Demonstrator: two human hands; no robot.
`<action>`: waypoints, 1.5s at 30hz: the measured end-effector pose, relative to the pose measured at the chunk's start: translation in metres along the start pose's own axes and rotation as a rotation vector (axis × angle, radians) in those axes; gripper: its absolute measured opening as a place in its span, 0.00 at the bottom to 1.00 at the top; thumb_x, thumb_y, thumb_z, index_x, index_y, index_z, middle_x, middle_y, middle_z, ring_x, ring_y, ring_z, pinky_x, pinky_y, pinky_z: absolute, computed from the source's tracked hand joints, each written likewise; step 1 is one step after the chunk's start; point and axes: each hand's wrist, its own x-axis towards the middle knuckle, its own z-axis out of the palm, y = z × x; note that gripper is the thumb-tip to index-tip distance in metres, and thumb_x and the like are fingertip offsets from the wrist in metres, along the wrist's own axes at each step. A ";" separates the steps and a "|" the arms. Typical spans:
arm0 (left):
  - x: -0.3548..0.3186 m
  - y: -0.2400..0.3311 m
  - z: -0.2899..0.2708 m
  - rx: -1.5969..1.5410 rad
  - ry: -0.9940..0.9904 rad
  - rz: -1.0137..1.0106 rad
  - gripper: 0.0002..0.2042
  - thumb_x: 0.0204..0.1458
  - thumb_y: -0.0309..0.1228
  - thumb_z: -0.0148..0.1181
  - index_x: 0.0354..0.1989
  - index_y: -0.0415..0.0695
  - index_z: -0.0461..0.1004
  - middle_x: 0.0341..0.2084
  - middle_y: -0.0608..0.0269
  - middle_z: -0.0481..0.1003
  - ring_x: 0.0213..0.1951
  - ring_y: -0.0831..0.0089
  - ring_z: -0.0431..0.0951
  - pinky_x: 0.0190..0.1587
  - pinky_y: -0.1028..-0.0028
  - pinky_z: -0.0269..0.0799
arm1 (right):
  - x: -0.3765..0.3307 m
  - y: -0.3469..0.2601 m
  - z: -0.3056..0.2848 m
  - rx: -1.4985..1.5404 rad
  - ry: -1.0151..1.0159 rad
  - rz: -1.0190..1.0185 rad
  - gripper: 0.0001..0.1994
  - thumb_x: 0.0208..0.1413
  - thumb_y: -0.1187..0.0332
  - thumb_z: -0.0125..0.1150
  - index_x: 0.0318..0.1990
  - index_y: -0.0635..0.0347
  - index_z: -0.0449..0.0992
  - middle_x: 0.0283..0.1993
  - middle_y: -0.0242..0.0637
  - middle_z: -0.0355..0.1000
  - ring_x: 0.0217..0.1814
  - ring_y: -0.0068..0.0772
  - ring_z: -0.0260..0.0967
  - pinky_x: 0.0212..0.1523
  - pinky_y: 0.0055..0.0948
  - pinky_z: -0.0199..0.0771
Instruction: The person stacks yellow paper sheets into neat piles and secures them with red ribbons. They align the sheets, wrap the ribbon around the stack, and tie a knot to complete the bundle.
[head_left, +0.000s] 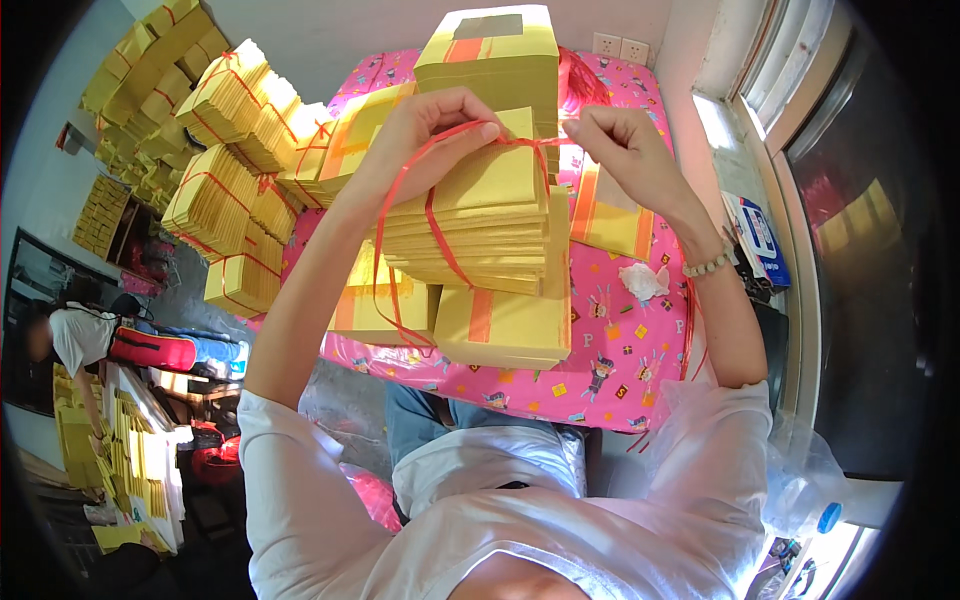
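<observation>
A bundle of yellow paper envelopes lies in front of me on top of lower yellow stacks. Flat red string wraps round the bundle and crosses over its top. My left hand is closed, thumb and fingers pinching one part of the string over the bundle's far side. A loose length hangs from it in a long loop down the left. On the other side, my right hand pinches the string's other end, pulled out to the right. Between both hands the strands meet at the bundle's top.
A pink patterned cloth covers the table. Tall yellow stacks stand behind, tied bundles at the left. Crumpled white tissue lies to the right, near the window ledge. Another person bends over yellow papers at far left.
</observation>
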 end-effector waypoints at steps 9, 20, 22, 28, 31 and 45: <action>-0.011 0.000 -0.012 0.156 0.021 0.001 0.05 0.53 0.28 0.60 0.31 0.40 0.77 0.32 0.67 0.78 0.38 0.80 0.75 0.46 0.78 0.71 | -0.013 0.030 -0.008 -0.095 -0.043 -0.004 0.23 0.60 0.59 0.54 0.17 0.60 0.57 0.17 0.21 0.43 0.21 0.15 0.40 0.21 0.24 0.44; -0.003 0.000 -0.015 0.190 -0.022 0.200 0.04 0.55 0.27 0.57 0.32 0.40 0.73 0.34 0.63 0.78 0.41 0.78 0.76 0.47 0.77 0.71 | -0.013 0.045 -0.004 0.032 -0.201 0.076 0.20 0.62 0.57 0.51 0.23 0.61 0.66 0.20 0.21 0.49 0.22 0.15 0.43 0.22 0.22 0.47; 0.004 0.005 -0.009 -0.086 -0.146 0.176 0.05 0.59 0.29 0.52 0.33 0.41 0.71 0.36 0.62 0.78 0.44 0.75 0.77 0.49 0.74 0.71 | -0.016 0.039 -0.002 0.035 -0.225 0.107 0.20 0.63 0.56 0.50 0.23 0.61 0.66 0.20 0.21 0.49 0.22 0.14 0.44 0.23 0.22 0.47; 0.017 0.006 -0.007 -0.143 -0.327 0.099 0.07 0.62 0.32 0.48 0.33 0.42 0.67 0.32 0.63 0.77 0.42 0.74 0.77 0.49 0.74 0.71 | -0.015 0.053 -0.007 0.061 -0.206 0.074 0.20 0.64 0.56 0.49 0.22 0.55 0.61 0.21 0.18 0.47 0.22 0.12 0.41 0.22 0.19 0.44; 0.018 0.007 -0.001 -0.154 -0.284 0.054 0.09 0.62 0.32 0.47 0.32 0.41 0.65 0.28 0.64 0.75 0.38 0.77 0.77 0.47 0.75 0.72 | -0.015 0.058 -0.009 0.071 -0.211 0.063 0.20 0.64 0.56 0.49 0.22 0.56 0.61 0.21 0.19 0.46 0.22 0.12 0.42 0.22 0.19 0.44; 0.029 0.026 0.023 0.189 -0.182 -0.087 0.10 0.57 0.31 0.53 0.33 0.36 0.74 0.21 0.67 0.73 0.25 0.82 0.73 0.33 0.81 0.72 | -0.001 -0.023 0.005 -0.106 0.033 -0.265 0.12 0.57 0.63 0.57 0.28 0.62 0.75 0.16 0.28 0.57 0.19 0.16 0.50 0.21 0.23 0.51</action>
